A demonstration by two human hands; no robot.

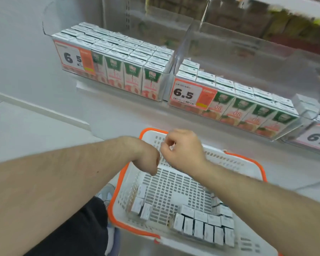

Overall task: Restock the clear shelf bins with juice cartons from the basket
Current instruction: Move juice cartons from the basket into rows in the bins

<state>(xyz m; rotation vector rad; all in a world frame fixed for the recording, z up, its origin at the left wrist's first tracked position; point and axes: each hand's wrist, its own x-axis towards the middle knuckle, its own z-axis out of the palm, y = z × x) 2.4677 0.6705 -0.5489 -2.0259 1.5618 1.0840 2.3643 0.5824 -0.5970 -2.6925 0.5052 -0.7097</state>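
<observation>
Head view: the white basket with its orange rim sits on the floor just below the shelf, its near end by the person's dark trouser leg and grey shoe. Most of the basket floor is bare; a group of three juice cartons lies against its left wall, and a larger block (about fourteen, blurred) of cartons fills the near right corner. Above, the left clear bin is packed full to its front wall. The right clear bin holds a lower layer, with open room above the cartons and towards the back. Each bin carries a price label.

Both forearms reach over the basket. The left hand bends down at the wrist, fingers hidden, so its grip cannot be told. The right hand hovers above the far end, fingers curled in a loose fist holding nothing visible.
</observation>
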